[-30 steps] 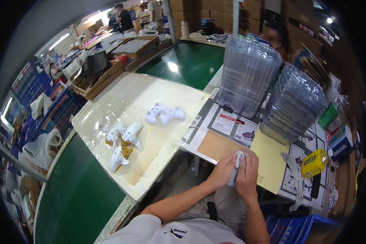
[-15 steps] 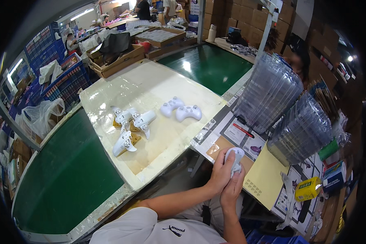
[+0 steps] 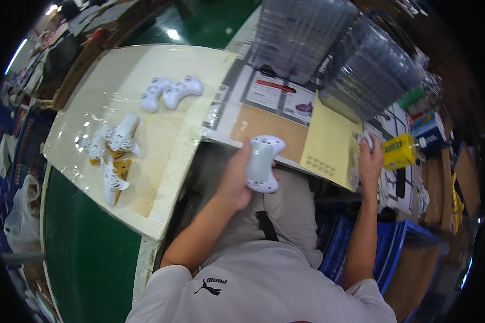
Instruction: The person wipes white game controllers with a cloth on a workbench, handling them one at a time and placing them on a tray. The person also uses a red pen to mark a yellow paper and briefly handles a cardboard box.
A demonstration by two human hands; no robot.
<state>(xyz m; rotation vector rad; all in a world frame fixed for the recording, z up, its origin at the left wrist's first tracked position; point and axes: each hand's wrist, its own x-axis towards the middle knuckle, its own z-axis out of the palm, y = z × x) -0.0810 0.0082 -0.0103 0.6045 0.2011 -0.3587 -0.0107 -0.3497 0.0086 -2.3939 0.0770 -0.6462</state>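
My left hand (image 3: pixel 236 180) is closed around a white game controller (image 3: pixel 261 164), held over my lap with its flat panel and small screw holes facing up. Off to the right, the fingers of my right hand (image 3: pixel 371 161) are pinched together on a small whitish thing that I cannot make out. A crumpled pale cloth or strip lies by that hand, and a yellow bottle (image 3: pixel 399 152) is just right of it. Two more white controllers (image 3: pixel 182 92) sit side by side on the cream tabletop (image 3: pixel 167 134). Nearer lie several white finned shells (image 3: pixel 125 134) with patterned openings, on gold-brown supports.
Tall stacks of clear plastic trays (image 3: pixel 302 40) stand at the far right. A red pen (image 3: pixel 275 86) lies on printed cardboard before them, near a yellow sheet (image 3: pixel 328 140). Green surfaces (image 3: pixel 86 237) flank the tabletop. Blue crates (image 3: pixel 382 253) stand low at my right.
Both hands were together at the controller. The right has let go and moved right toward the yellow bottle; the left keeps the controller, now with its back up. My view has tilted down.
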